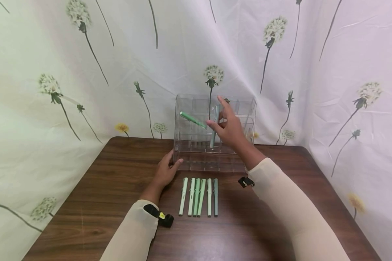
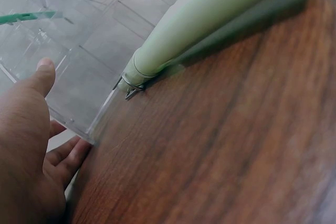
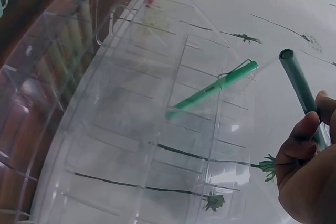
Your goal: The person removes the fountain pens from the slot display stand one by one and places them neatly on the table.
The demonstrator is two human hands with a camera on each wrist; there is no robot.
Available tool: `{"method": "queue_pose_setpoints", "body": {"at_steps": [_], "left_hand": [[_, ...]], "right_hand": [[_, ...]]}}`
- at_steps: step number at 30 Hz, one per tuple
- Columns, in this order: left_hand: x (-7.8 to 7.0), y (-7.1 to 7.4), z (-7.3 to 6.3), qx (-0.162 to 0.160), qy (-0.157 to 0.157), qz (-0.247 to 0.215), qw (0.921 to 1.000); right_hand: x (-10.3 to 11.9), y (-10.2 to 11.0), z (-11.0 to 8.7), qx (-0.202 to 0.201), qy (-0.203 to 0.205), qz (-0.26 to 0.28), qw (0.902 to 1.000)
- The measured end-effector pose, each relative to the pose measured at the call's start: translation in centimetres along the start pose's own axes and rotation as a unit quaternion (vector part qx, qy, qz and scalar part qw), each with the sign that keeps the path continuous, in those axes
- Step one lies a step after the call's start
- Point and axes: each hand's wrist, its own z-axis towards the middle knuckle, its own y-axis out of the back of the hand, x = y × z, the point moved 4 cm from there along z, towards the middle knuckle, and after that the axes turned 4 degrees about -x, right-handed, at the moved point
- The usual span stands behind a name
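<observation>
My right hand [image 1: 230, 128] pinches a grey-blue pen [image 1: 213, 137] between thumb and fingers, index finger raised, before the middle of a clear tiered organizer [image 1: 183, 149]. In the right wrist view this pen [image 3: 298, 77] points one end towards the organizer. A green pen [image 1: 191, 119] with a clip lies slanted in an upper left compartment. My left hand [image 1: 164, 170] holds the organizer's lower left corner, thumb in front and fingers along the side, as the left wrist view also shows. Below the organizer, several pens [image 1: 200, 199] in pale green, green and grey-blue lie in a row.
The brown wooden table [image 1: 117, 217] carries the organizer near its back edge. Behind and beside it hangs a white cloth [image 1: 189, 65] printed with dandelions. Each forearm wears a dark strap over a pale sleeve [image 1: 127, 232].
</observation>
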Motion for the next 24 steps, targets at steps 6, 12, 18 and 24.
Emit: {"method": "queue_pose_setpoints", "body": {"at_steps": [6, 12, 18, 24], "left_hand": [[0.0, 0.0, 0.0, -0.001, -0.004, -0.007, 1.0000], [0.1, -0.2, 0.2, -0.002, -0.015, -0.013, 0.9998], [0.0, -0.2, 0.1, 0.002, -0.002, -0.005, 1.0000], [-0.1, 0.0, -0.1, 0.005, 0.007, -0.007, 0.9999]], "right_hand": [[-0.5, -0.1, -1.1, 0.003, 0.013, -0.005, 0.9999], [-1.4, 0.0, -2.6, 0.026, -0.039, 0.028, 0.9985], [-2.3, 0.2, -4.2, 0.036, -0.100, 0.092, 0.9901], [-2.9, 0.0, -5.3, 0.059, -0.140, 0.100, 0.9832]]}}
